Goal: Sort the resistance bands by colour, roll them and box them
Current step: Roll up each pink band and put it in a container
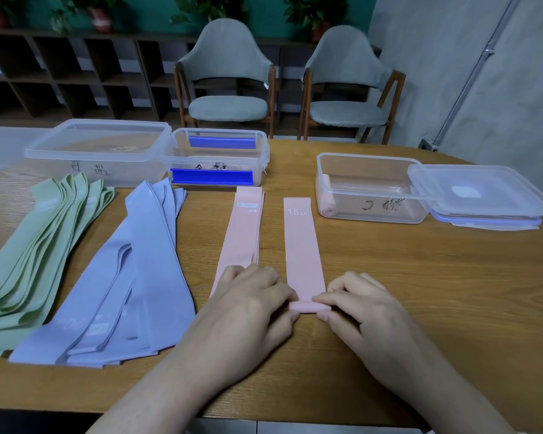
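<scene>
I keep the roll tight and square to the edges of the pink band [303, 245], which lies flat on the desk [389, 277] near its front edge. My left hand [251, 299] and right hand [358, 303] sit knuckles-up, each grip pinching one end of the started roll [309, 307].

Two bare forearms, left grip [248, 303] and right grip [362, 311] without sleeves, gloves, rings.
</scene>
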`<state>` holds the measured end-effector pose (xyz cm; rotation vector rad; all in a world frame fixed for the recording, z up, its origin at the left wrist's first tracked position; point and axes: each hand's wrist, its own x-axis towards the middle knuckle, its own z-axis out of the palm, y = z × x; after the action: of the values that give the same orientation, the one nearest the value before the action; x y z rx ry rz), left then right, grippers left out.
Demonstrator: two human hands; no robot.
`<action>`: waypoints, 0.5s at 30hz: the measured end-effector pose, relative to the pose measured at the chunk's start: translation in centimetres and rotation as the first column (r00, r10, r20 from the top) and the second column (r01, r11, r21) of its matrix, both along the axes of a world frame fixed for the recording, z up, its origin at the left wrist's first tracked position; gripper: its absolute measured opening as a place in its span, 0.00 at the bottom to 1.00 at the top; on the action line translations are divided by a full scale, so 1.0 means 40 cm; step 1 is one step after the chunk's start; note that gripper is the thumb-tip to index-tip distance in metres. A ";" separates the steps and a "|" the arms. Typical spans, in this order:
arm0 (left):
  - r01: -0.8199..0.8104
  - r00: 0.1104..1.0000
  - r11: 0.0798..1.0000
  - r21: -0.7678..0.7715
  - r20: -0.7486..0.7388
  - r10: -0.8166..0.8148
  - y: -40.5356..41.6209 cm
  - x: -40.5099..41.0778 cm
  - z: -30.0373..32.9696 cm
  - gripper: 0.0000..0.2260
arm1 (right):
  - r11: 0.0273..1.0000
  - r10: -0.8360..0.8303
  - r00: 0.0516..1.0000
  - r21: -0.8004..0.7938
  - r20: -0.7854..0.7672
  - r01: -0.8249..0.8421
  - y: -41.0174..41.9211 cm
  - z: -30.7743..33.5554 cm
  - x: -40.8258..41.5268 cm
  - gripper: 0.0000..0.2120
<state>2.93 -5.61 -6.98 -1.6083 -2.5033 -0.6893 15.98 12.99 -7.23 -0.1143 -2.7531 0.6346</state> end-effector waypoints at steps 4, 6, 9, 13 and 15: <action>0.002 1.000 1.000 -0.006 0.001 -0.002 0.000 0.001 0.001 0.10 | 1.000 0.029 1.000 -0.002 0.004 -0.029 -0.003 0.009 0.004 0.17; 0.005 1.000 1.000 -0.016 -0.006 -0.005 0.001 0.000 0.002 0.10 | 0.999 0.032 0.999 -0.002 0.013 -0.032 -0.002 0.008 0.006 0.15; 0.007 1.000 1.000 -0.014 -0.012 -0.007 0.000 0.001 0.001 0.11 | 1.000 0.029 0.999 0.000 0.020 -0.029 0.003 0.001 0.007 0.09; 0.011 1.000 1.000 -0.002 0.000 -0.011 -0.002 0.002 0.000 0.11 | 1.000 0.029 1.000 -0.010 0.005 -0.029 0.003 0.003 0.006 0.08; 0.013 1.000 1.000 -0.005 0.004 -0.013 -0.002 0.001 0.000 0.10 | 0.999 0.034 0.999 -0.004 0.011 -0.034 0.001 0.005 0.005 0.12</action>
<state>2.97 -5.69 -6.97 -1.6285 -2.5011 -0.6889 16.20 13.03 -7.03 -0.0722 -2.7696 0.6499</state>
